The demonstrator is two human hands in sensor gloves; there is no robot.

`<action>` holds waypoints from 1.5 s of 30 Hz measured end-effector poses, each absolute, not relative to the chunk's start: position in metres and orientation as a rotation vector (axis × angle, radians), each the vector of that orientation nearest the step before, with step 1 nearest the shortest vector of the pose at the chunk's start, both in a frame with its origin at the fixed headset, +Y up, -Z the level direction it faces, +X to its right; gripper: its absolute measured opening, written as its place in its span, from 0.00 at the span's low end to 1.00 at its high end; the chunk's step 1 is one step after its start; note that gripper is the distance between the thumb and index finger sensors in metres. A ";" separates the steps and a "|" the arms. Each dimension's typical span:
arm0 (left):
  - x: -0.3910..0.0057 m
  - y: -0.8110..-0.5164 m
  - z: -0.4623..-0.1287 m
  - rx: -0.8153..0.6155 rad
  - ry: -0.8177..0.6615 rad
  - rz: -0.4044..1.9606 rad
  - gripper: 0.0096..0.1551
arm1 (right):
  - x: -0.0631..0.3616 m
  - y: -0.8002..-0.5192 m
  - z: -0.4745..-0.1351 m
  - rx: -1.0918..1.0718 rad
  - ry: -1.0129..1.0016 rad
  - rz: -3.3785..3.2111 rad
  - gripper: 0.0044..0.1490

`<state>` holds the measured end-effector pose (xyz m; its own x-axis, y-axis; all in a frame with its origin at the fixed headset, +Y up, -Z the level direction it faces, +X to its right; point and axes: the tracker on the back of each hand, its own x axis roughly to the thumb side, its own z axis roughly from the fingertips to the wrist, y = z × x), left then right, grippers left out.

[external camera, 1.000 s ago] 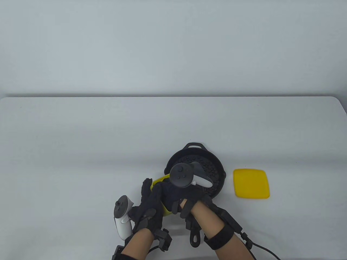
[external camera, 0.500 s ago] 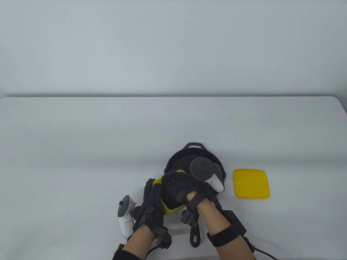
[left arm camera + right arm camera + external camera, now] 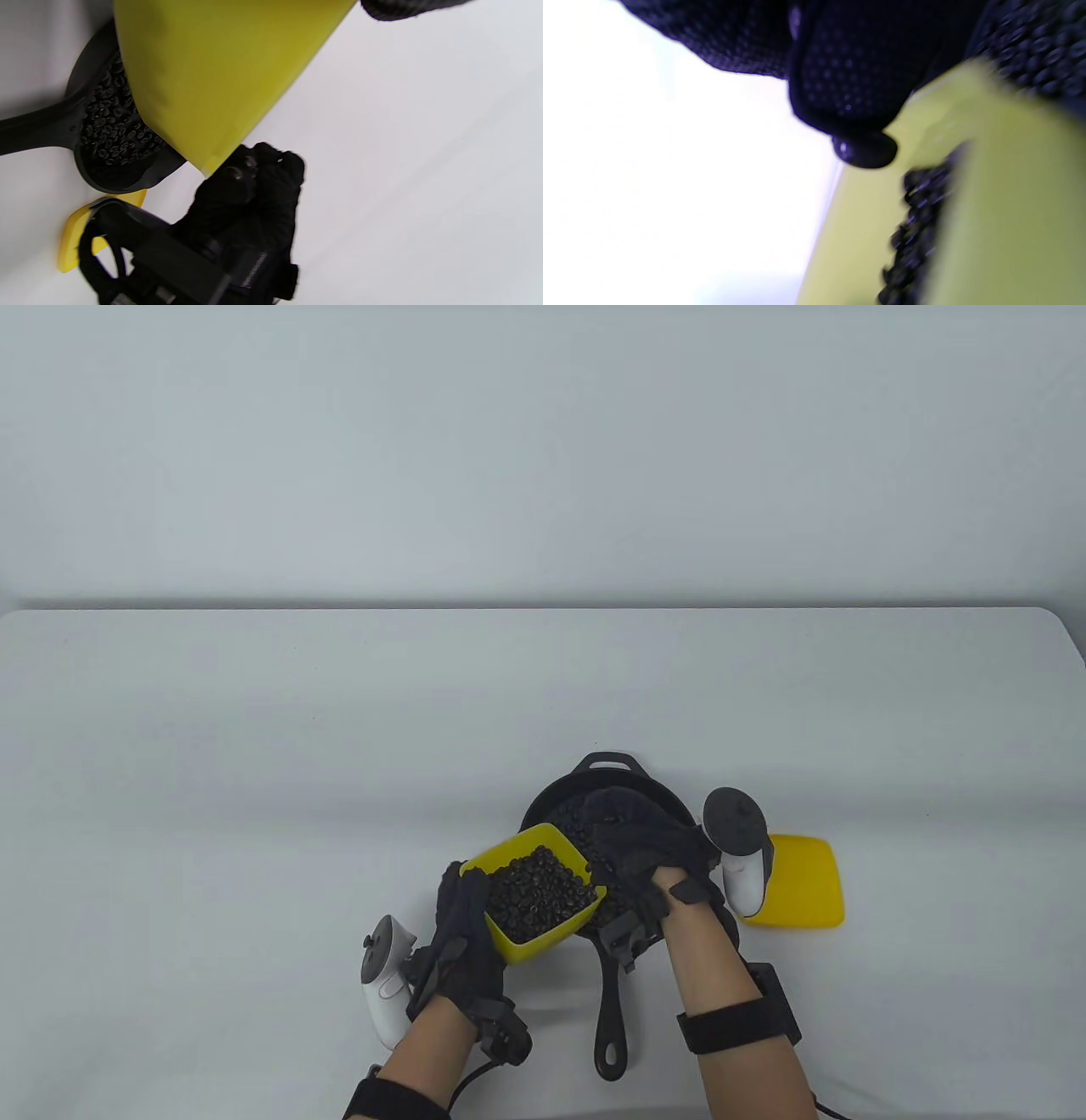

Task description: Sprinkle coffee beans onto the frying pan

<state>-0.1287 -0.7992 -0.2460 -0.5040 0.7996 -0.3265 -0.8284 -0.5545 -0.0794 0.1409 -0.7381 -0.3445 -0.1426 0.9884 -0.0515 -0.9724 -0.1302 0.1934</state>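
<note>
Beans [image 3: 540, 892] loose, light, spill-prone; yellow tub [image 3: 543, 937] stiff, gripped at side wall by left hand [image 3: 462, 937]; right hand [image 3: 645, 848] fingers [image 3: 612, 808] bunched over cast-iron pan [image 3: 594, 776], apparently pinching beans.

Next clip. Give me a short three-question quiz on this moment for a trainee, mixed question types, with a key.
1. True or false: the yellow lid is on the yellow tub.
2. Which hand grips the tub? A. left hand B. right hand C. neither
3. Fill in: coffee beans lie in the tub and also in the ____.

Key:
1. False. The lid lies flat on the table, right of the frying pan, and the tub is open.
2. A. The left hand grips the tub at its near side; the right hand is over the pan.
3. Frying pan. The left wrist view shows beans covering its floor.
</note>
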 end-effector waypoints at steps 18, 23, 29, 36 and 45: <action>-0.136 -0.796 -0.247 -0.364 0.121 2.135 0.48 | 0.159 -0.771 -0.353 -0.002 0.438 2.232 0.24; -0.137 -0.795 -0.245 -0.351 0.117 2.136 0.48 | 0.178 -0.765 -0.352 -0.072 0.303 2.260 0.26; -0.139 -0.796 -0.244 -0.341 0.106 2.128 0.48 | 0.184 -0.751 -0.350 -0.021 0.179 2.135 0.38; -0.146 -0.798 -0.244 -0.324 0.121 2.092 0.48 | 0.155 -0.731 -0.346 0.272 0.309 1.914 0.54; -0.141 -0.798 -0.243 -0.348 0.097 2.080 0.48 | 0.108 -0.680 -0.325 0.565 0.267 1.895 0.50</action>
<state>-0.1413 -0.7979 -0.2431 -0.4734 0.8333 -0.2854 -0.8562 -0.5114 -0.0728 0.1084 -0.6799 -0.3247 -0.2984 0.9191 0.2574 -0.8121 -0.3862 0.4375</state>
